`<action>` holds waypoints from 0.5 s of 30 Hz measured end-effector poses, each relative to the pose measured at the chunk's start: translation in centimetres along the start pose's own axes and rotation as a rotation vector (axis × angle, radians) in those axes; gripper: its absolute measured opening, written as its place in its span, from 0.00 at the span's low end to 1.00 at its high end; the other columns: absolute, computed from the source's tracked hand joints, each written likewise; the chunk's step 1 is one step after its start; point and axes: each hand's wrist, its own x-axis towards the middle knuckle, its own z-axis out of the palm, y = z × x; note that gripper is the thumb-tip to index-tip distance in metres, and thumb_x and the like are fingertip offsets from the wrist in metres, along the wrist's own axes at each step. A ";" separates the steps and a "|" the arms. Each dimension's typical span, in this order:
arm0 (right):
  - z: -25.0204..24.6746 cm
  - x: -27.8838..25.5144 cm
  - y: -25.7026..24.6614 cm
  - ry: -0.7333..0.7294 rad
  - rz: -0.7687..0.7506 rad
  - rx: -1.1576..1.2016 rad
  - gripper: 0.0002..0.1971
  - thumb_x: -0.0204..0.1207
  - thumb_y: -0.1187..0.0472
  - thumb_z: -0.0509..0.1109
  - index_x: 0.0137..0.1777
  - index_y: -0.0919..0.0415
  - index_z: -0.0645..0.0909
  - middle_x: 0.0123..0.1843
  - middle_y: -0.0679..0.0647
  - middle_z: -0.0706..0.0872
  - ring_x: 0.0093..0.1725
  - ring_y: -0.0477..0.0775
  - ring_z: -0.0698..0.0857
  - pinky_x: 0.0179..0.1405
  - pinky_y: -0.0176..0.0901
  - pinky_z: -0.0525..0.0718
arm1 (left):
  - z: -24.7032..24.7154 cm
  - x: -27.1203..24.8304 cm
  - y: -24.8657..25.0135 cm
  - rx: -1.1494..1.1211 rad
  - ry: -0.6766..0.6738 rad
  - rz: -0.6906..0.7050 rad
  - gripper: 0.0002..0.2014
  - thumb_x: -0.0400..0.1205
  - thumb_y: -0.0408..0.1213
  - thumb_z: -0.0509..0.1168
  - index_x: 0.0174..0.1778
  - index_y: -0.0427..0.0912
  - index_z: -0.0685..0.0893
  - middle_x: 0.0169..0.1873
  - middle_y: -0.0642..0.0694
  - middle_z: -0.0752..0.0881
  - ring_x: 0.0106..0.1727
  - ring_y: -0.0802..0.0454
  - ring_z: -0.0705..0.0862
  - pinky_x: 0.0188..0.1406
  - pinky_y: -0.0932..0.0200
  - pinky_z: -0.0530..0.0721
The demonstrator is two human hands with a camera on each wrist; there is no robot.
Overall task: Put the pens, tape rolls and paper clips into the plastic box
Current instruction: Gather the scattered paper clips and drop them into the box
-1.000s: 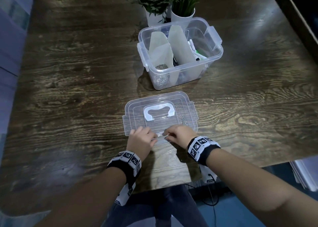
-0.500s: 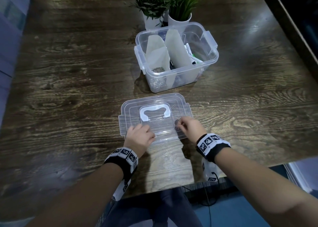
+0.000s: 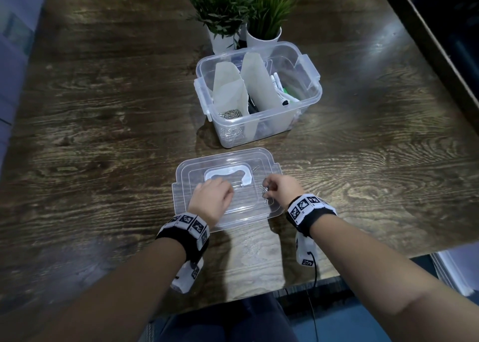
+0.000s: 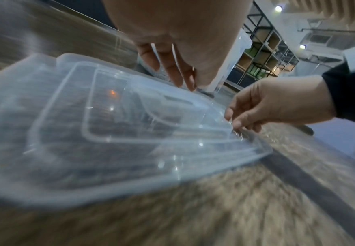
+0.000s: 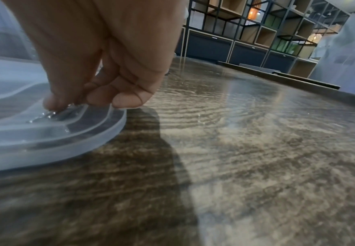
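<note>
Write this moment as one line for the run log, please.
right hand: pinching paper clips on lid | left hand: over lid, holding nothing | plastic box: open

Your left hand (image 3: 211,199) sits at about 7 o'clock, palm down, fingers (image 4: 172,69) loosely curved and reaching toward 12, gripping nothing. Your right hand (image 3: 281,190) lies at about 5 o'clock, well apart from it, thumb and fingertips (image 5: 128,99) pinched together and pointing down. Both forearms reach forward, each wrist in a banded cuff.
</note>
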 end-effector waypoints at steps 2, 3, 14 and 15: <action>0.0 0.1 -0.2 -0.040 0.005 -0.037 0.09 0.77 0.64 0.74 0.57 0.62 0.84 0.52 0.57 0.90 0.53 0.57 0.89 0.58 0.42 0.83 | -0.3 1.6 0.6 -0.027 0.045 -0.023 0.04 0.81 0.42 0.64 0.46 0.48 0.83 0.42 0.54 0.85 0.49 0.50 0.83 0.53 0.54 0.71; -0.1 0.3 -0.3 -0.042 -0.007 -0.061 0.08 0.78 0.64 0.73 0.56 0.63 0.84 0.52 0.57 0.90 0.52 0.57 0.89 0.58 0.40 0.83 | -0.4 2.4 1.0 -0.060 0.066 -0.038 0.03 0.80 0.41 0.65 0.46 0.49 0.83 0.40 0.54 0.86 0.48 0.49 0.83 0.52 0.54 0.71; -0.3 0.8 0.0 -0.098 -0.208 -0.289 0.00 0.76 0.61 0.74 0.45 0.56 0.85 0.55 0.52 0.86 0.52 0.55 0.86 0.57 0.48 0.84 | 1.1 10.0 3.7 0.089 -0.137 -0.129 0.10 0.82 0.46 0.62 0.56 0.55 0.86 0.51 0.53 0.87 0.61 0.47 0.77 0.59 0.51 0.69; -0.2 0.7 0.1 -0.104 -0.214 -0.283 0.02 0.76 0.61 0.73 0.44 0.54 0.84 0.52 0.51 0.87 0.51 0.55 0.87 0.56 0.48 0.85 | 1.1 10.2 3.7 0.115 -0.154 -0.126 0.10 0.83 0.46 0.62 0.55 0.54 0.87 0.52 0.52 0.87 0.61 0.47 0.76 0.58 0.50 0.68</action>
